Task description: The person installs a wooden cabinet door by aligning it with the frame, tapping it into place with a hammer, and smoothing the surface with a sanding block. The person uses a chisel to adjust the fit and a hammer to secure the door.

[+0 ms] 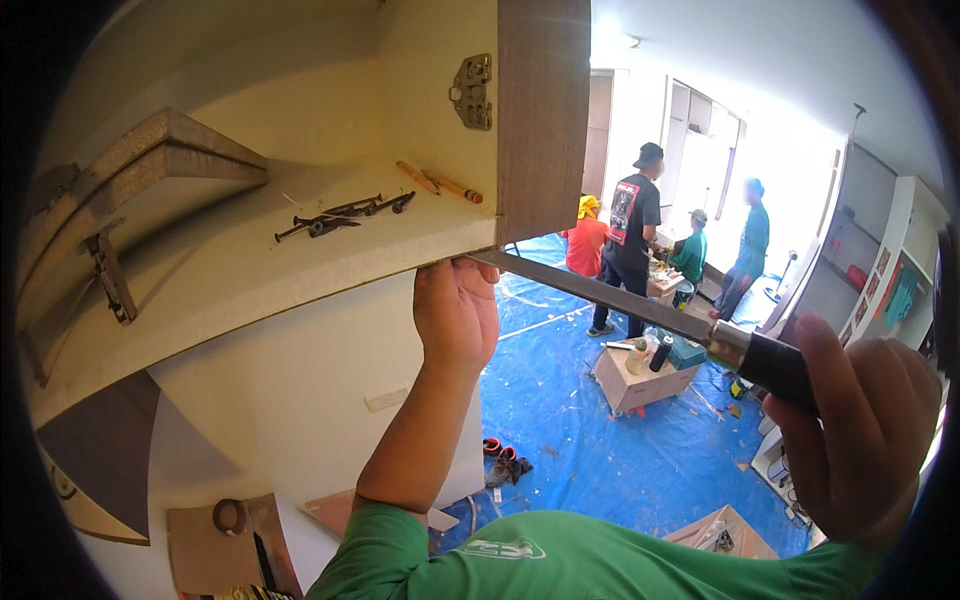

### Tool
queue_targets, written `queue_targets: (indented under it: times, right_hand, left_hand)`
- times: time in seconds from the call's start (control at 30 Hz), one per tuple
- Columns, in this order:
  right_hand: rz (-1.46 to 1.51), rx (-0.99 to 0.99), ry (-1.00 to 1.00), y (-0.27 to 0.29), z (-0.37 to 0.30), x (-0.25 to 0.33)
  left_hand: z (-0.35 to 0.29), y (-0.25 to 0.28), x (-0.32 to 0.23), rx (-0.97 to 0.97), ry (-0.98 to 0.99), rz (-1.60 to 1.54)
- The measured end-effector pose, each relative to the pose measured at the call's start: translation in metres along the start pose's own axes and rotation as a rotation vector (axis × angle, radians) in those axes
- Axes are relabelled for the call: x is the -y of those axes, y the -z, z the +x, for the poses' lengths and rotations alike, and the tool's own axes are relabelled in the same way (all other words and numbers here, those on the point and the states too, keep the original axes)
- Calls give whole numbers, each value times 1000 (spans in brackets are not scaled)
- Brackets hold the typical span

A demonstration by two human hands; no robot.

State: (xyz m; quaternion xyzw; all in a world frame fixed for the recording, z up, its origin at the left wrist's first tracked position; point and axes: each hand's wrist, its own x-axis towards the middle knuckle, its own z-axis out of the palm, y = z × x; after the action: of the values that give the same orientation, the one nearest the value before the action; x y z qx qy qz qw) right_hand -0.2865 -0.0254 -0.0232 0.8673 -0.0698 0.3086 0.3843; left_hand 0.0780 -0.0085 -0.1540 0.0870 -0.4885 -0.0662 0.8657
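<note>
My right hand (860,430) is wrapped round the black handle of a long flat file (620,298), which has a metal ferrule. The blade slants up and left to the bottom edge of an open wall cabinet (280,290). My left hand (458,310) reaches up to that same edge, its fingers closed about the file's far end; the fingertips are partly hidden. Just above, on the cabinet floor, lie several dark screws (345,213) and two short pencils (440,184). A metal hinge plate (472,92) is fixed to the inner side wall.
A tilted door panel (150,165) with a hinge (110,275) is at the left. Blue sheeting (560,400) covers the floor, with a box-like stand (645,380) holding bottles and shoes (507,465). Several people, one in a black shirt (630,215), are farther off. Below left, a tape roll (229,516) rests on a board.
</note>
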Motion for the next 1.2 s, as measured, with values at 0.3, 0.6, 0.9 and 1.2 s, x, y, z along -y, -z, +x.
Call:
queue_targets:
  times: [0.3,0.6,0.9,1.2]
  right_hand:
    - [17,51,90,14,16,-4]
    - [-8,73,80,18,12,0]
    - [42,7,25,-4,24,2]
    - [-19,8,-11,4,12,11]
  left_hand:
    - [-2,-15,0,9,25,-58]
    - [-5,-24,-10,23,53,13]
    - [10,9,12,48,87,-90]
    - [2,-15,9,23,89,-57]
